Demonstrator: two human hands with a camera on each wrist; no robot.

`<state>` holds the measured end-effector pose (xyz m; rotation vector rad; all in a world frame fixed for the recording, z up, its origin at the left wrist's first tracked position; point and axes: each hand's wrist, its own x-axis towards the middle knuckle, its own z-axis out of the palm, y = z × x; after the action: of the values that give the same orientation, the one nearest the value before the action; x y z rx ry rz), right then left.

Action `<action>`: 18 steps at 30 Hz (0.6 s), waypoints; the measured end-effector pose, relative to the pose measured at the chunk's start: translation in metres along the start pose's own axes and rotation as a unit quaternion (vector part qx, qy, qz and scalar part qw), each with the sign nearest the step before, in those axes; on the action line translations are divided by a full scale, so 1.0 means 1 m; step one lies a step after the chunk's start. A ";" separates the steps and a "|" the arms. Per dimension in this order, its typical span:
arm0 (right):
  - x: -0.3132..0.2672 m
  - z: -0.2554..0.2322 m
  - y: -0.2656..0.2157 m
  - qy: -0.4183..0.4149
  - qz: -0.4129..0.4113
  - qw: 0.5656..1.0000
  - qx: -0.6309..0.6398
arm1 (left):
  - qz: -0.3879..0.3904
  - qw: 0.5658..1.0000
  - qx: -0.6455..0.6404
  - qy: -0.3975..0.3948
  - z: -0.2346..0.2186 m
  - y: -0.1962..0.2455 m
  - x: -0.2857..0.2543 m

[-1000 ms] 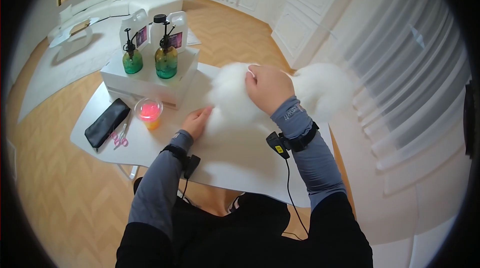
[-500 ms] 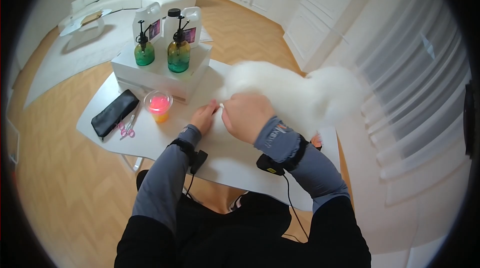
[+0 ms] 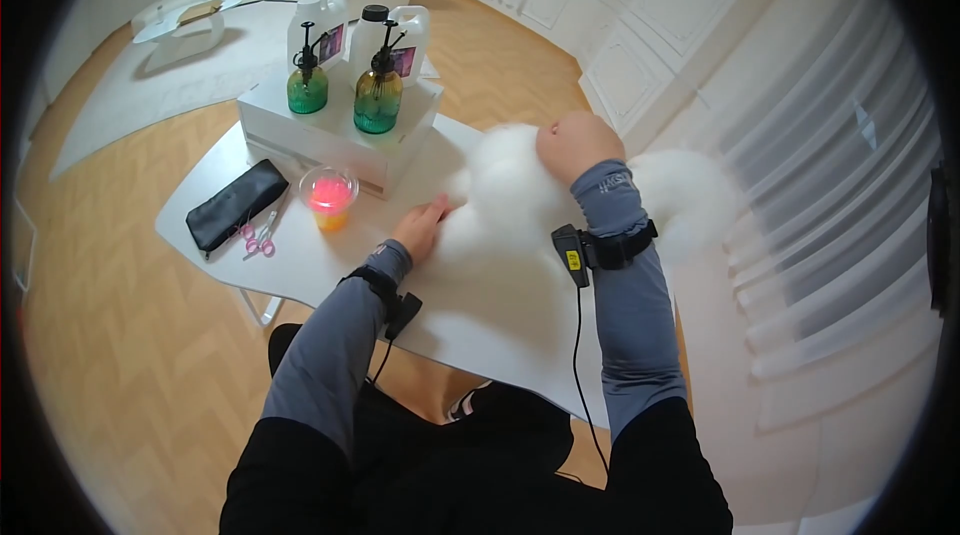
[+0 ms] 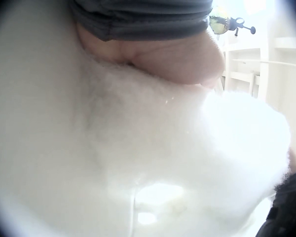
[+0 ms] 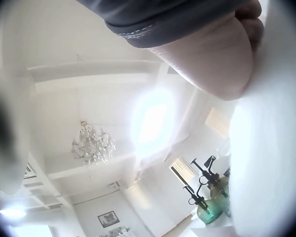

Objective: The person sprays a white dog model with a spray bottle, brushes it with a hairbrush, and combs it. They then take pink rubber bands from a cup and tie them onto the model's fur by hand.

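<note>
A fluffy white animal-shaped body (image 3: 505,195) stands on the white table (image 3: 420,320), its long fur blurred in places. My left hand (image 3: 421,231) rests against its near left side, fingers extended and their tips sunk in the fluff. In the left wrist view the heel of that hand (image 4: 172,59) lies along the white fur (image 4: 138,118). High on the body's right side, my right hand (image 3: 583,150) is curled in a fist, gripping a small white thing mostly hidden by the fingers. From the right wrist the same fist (image 5: 212,61) overlaps the fur (image 5: 271,138).
Left of the body stands a clear cup (image 3: 328,197) with pink and yellow contents. Pink-handled scissors (image 3: 262,239) and a black pouch (image 3: 237,205) lie beyond it. A white box (image 3: 300,140) bears green-amber spray bottles (image 3: 378,105) and white jugs (image 3: 412,40). Curtains (image 3: 820,235) hang to the right.
My right hand swept down left beside the left hand, a white tip showing at its thumb, then rose back up right. My left hand stays against the fluff. The head view has shifted slightly.
</note>
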<state>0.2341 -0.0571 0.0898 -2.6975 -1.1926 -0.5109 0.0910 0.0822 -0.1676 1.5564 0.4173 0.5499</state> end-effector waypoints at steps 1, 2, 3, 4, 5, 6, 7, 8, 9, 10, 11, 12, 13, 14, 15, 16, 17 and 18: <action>0.000 0.004 -0.006 0.005 -0.011 1.000 0.002 | 0.005 1.000 -0.001 0.000 0.000 0.001 -0.001; -0.001 0.002 -0.014 0.005 -0.012 1.000 0.003 | 0.009 1.000 -0.001 0.001 -0.001 0.001 -0.001; -0.003 -0.003 -0.024 -0.004 -0.025 1.000 0.000 | 0.009 1.000 0.000 0.002 -0.002 0.003 -0.002; -0.005 -0.006 -0.032 -0.014 -0.039 0.999 -0.003 | 0.011 1.000 0.011 0.006 -0.001 0.005 -0.004; -0.006 -0.003 -0.040 -0.013 -0.039 0.999 -0.002 | 0.015 1.000 0.022 0.010 -0.001 0.006 -0.004; -0.006 0.001 -0.047 -0.015 -0.060 0.998 -0.018 | 0.015 1.000 0.022 0.011 -0.001 0.004 -0.003; -0.006 0.004 -0.052 -0.016 -0.080 0.996 -0.033 | 0.011 1.000 0.007 0.002 0.000 0.001 0.000; -0.008 0.011 -0.056 -0.016 -0.080 0.996 -0.034 | 0.007 1.000 -0.009 -0.006 0.000 -0.003 0.002; -0.012 0.020 -0.059 0.013 -0.126 0.991 -0.047 | 0.007 1.000 -0.009 -0.004 0.000 -0.007 0.004; -0.017 0.027 -0.061 0.041 -0.171 0.983 -0.059 | 0.008 1.000 -0.019 -0.003 0.000 -0.012 0.006; -0.025 0.027 -0.064 0.040 -0.172 0.982 -0.060 | 0.008 1.000 -0.028 -0.001 0.000 -0.014 0.007; -0.035 0.025 -0.066 0.060 -0.217 0.972 -0.070 | 0.008 1.000 -0.029 0.000 0.000 -0.010 0.005; -0.047 0.025 -0.068 0.079 -0.261 0.959 -0.079 | 0.013 0.999 -0.035 0.002 0.000 -0.006 0.003; -0.058 0.026 -0.068 0.078 -0.262 0.959 -0.080 | 0.018 0.999 -0.041 0.004 0.001 -0.001 0.000; -0.071 0.028 -0.068 0.068 -0.281 0.954 -0.083 | 0.018 0.999 -0.042 0.005 0.002 0.001 -0.002; -0.082 0.029 -0.068 0.058 -0.301 0.948 -0.087 | 0.030 0.998 -0.051 0.005 0.003 0.003 -0.003; -0.092 0.030 -0.066 0.058 -0.303 0.947 -0.088 | 0.043 0.997 -0.060 0.006 0.003 0.004 -0.003; -0.103 0.030 -0.061 0.057 -0.341 0.937 -0.048 | 0.042 0.997 -0.061 0.006 0.003 0.001 -0.002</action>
<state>0.1317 -0.0789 0.0243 -2.2140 -2.1044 -0.8068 0.0909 0.0780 -0.1665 1.4578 0.3219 0.6395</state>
